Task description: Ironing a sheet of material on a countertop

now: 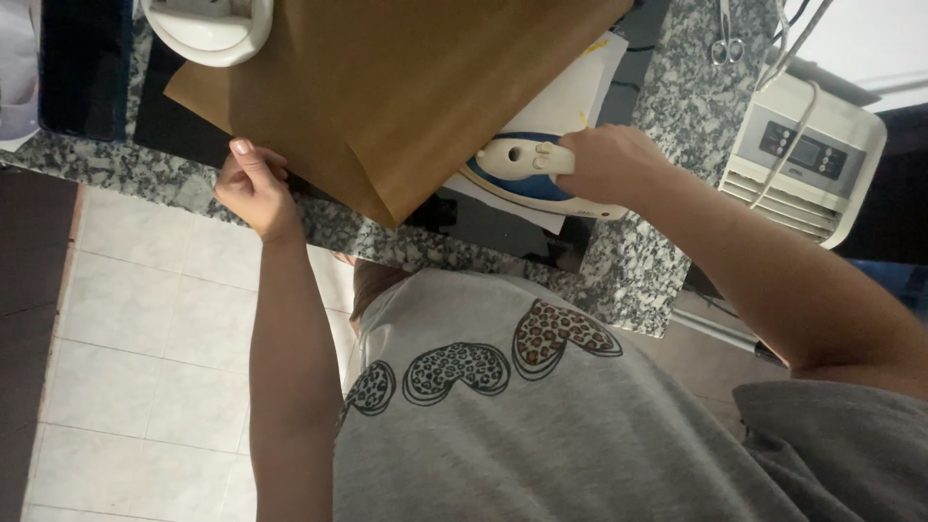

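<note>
Grey shirt is filling the foreground; right hand is clamping its grip around the iron, left hand pinching brown paper on the table.

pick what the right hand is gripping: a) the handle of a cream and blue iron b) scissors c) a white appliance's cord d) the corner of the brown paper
a: the right hand is closed around the handle of the cream and blue iron, while the left hand touches the edge of the brown paper on the granite counter.
</note>
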